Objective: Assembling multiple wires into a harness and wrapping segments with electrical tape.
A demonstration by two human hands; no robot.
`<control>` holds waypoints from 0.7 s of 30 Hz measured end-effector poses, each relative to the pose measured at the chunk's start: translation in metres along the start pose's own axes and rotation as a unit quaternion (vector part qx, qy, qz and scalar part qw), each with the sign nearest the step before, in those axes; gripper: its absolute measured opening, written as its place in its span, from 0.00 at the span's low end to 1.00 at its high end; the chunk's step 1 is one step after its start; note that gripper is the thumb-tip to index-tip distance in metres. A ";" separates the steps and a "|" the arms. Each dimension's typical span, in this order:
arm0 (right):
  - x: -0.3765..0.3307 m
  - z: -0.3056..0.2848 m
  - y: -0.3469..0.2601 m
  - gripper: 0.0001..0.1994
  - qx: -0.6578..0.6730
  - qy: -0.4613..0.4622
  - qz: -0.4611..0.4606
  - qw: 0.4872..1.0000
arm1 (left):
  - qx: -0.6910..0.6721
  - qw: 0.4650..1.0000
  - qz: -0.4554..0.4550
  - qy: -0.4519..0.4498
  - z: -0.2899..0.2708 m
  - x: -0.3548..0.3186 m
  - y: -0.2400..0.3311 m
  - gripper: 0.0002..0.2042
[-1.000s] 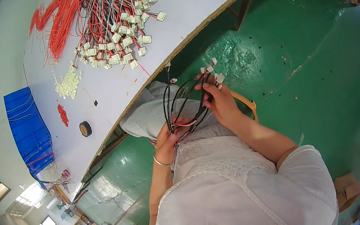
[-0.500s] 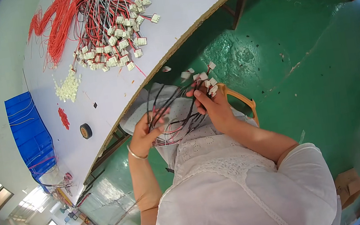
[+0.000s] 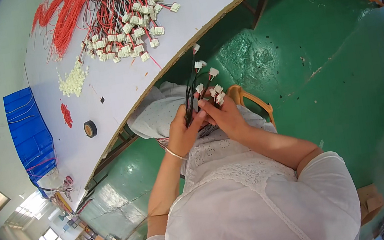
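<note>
Above my lap, my left hand [image 3: 186,129] and my right hand [image 3: 223,115] are close together, both closed around one bunch of wire harnesses [image 3: 190,98]. These are dark wires ending in white connectors [image 3: 214,72], several of which stick up past my fingers. My thumbs press on the wires, with the right hand near the connector ends. The loose wire tails hang below my left hand, partly hidden by it. On the white table, a large heap of similar harnesses [image 3: 132,27] lies with its white connectors toward me.
A coil of red wire [image 3: 72,26] lies beside the heap. Small white connector housings [image 3: 73,81], red bits [image 3: 66,116] and a roll of black tape [image 3: 90,129] are on the table [image 3: 114,94]. A blue bin [image 3: 30,135] stands left; a yellow chair [image 3: 254,100] is at my right.
My left hand has moved right and up to meet my right hand. The wires, spread between the hands before, are now gathered into an upright bunch.
</note>
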State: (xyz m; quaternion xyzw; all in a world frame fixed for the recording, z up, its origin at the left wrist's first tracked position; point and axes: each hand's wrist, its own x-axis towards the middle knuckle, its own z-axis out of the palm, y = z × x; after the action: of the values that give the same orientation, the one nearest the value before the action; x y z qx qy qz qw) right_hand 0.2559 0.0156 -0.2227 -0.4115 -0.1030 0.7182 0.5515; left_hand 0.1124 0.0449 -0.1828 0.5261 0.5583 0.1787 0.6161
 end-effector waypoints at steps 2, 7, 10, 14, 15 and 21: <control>0.001 -0.005 -0.002 0.11 -0.012 -0.030 0.015 0.999 | -0.035 0.999 0.016 0.020 0.007 0.001 -0.008 0.04; 0.002 -0.014 0.005 0.20 0.016 -0.075 -0.014 0.997 | -0.097 0.993 0.014 0.065 -0.003 0.001 -0.024 0.04; 0.000 -0.021 0.008 0.25 0.069 -0.081 -0.011 0.994 | -0.164 0.985 -0.028 0.054 -0.004 0.000 -0.022 0.07; -0.002 -0.026 0.011 0.21 -0.094 -0.098 -0.051 0.989 | -0.167 0.986 0.011 0.022 -0.005 0.000 -0.030 0.15; -0.002 -0.028 0.011 0.21 -0.095 -0.097 -0.051 0.989 | -0.152 0.988 0.010 0.015 -0.004 0.000 -0.028 0.17; -0.002 -0.032 0.012 0.18 -0.203 -0.074 -0.028 0.976 | -0.104 0.992 0.039 0.066 -0.004 0.000 -0.039 0.19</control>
State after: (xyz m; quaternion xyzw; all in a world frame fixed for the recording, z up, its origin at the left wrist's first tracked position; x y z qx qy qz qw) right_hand 0.2701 -0.0001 -0.2494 -0.4577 -0.2989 0.6949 0.4672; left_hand 0.0947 0.0318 -0.2149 0.4681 0.5552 0.2940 0.6215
